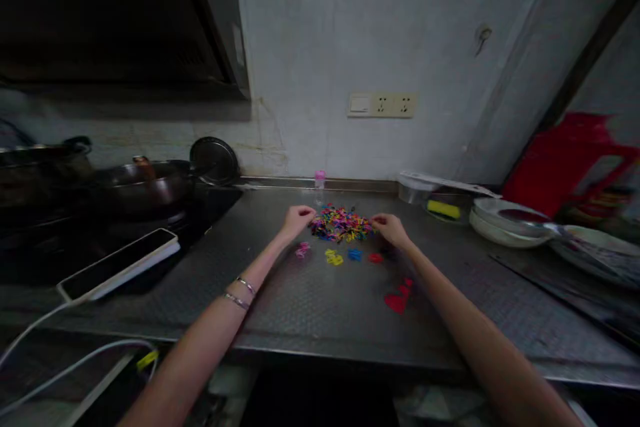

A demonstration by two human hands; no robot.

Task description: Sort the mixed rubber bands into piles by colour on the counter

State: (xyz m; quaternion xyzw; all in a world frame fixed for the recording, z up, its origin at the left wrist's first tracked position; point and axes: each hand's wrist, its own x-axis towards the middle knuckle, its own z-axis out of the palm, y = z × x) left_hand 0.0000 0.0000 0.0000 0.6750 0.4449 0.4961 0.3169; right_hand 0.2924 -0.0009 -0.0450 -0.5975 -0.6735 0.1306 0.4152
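Observation:
A heap of small multicoloured bands (341, 224), perhaps rubber bands, lies on the metal counter. My left hand (299, 219) is at the heap's left edge, thumb and fingers pinched together. At the right edge, my right hand (391, 228) pinches in the same way. Whatever is between the fingertips of either hand is too small to make out. In front of the heap sit little separate groups: pink bands (303, 250), yellow bands (333, 257), blue bands (355, 254) and red bands (375, 257). A red heart-shaped piece (397, 302) lies nearer me.
Behind the heap stands a clear container with a pink cap (320, 177). To the left are a pan (145, 183) on the stove and a white-edged device (120, 263) with a cable. Bowls (507, 227), a yellow sponge (443, 209) and chopsticks (560, 297) occupy the right.

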